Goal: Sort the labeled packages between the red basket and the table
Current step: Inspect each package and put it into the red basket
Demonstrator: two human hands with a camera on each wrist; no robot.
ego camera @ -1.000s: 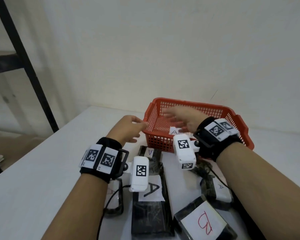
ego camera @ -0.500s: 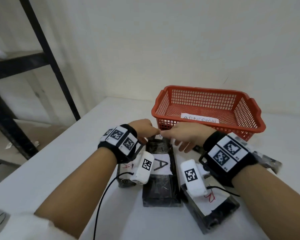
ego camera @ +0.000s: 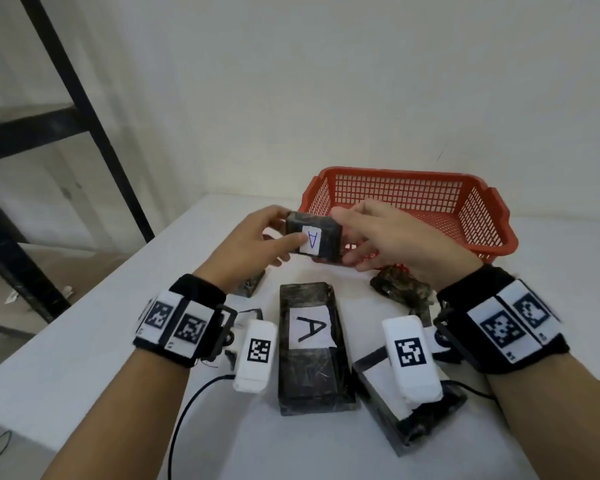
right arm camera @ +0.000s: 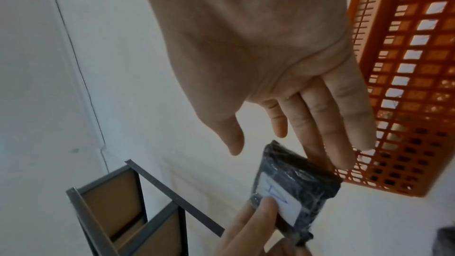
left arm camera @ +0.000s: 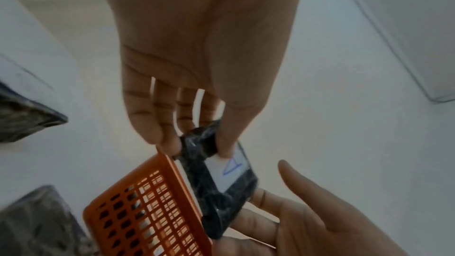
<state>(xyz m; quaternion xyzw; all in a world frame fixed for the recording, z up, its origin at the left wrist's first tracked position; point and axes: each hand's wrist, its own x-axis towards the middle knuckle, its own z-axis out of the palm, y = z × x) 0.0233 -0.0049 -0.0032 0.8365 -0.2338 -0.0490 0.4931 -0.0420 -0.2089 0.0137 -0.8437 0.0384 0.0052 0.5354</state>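
Above the white table [ego camera: 84, 341], just in front of the red plastic mesh basket [ego camera: 478, 216], both hands held up a small black plastic-wrapped package with a white label bearing a blue letter A [ego camera: 313, 240]. The left hand [ego camera: 253, 242] pinched the package's left end, thumb pressed on the edge of the label and fingers curled behind; the left wrist view showed the same pinch [left arm camera: 197, 149]. The right hand [ego camera: 392, 237] met the package's right end with nearly straight fingers, thumb lifted clear in the right wrist view [right arm camera: 295, 182]; whether it truly gripped could not be told. Half a second earlier both hands had been low on the table, fingertips together over the far end of the row of packages; the small package had since been raised clear of the surface and turned so its label faced the head camera. A second earlier the right hand had been reaching over the basket. Still lying on the table were a long black wrapped package with a large black A on its white label [ego camera: 312, 344], another black package [ego camera: 409, 407] partly hidden under the right wrist camera [ego camera: 411, 358], a crumpled dark packet [ego camera: 400, 289] near the right wrist, and one more [ego camera: 250, 284] beneath the left hand.
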